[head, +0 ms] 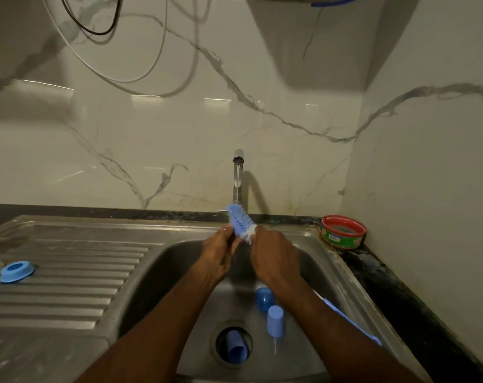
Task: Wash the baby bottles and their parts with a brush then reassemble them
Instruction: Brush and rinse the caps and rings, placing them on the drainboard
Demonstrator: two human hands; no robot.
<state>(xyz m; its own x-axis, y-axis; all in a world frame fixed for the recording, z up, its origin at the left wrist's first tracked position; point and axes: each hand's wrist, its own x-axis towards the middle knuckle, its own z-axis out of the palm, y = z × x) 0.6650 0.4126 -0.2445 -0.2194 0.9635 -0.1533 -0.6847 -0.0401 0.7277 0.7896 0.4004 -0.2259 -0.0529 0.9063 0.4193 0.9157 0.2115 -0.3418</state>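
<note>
Over the sink basin (163,261), under the tap (238,175), my right hand (273,258) grips the blue bottle brush (239,221) just below its bristles, its handle running back under my forearm. My left hand (216,255) curls its fingers against the bristle head. Two blue caps (270,310) lie in the basin, another sits in the drain (233,345), and a blue ring (16,270) rests on the drainboard.

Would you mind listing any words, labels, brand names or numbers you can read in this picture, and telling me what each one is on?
No text can be read in this picture.
Round tub on the counter right of the sink: its green and red side label carries a small white patch with print, too small and blurred to read.
Brush, blue ring, tap: no visible markings.
</note>
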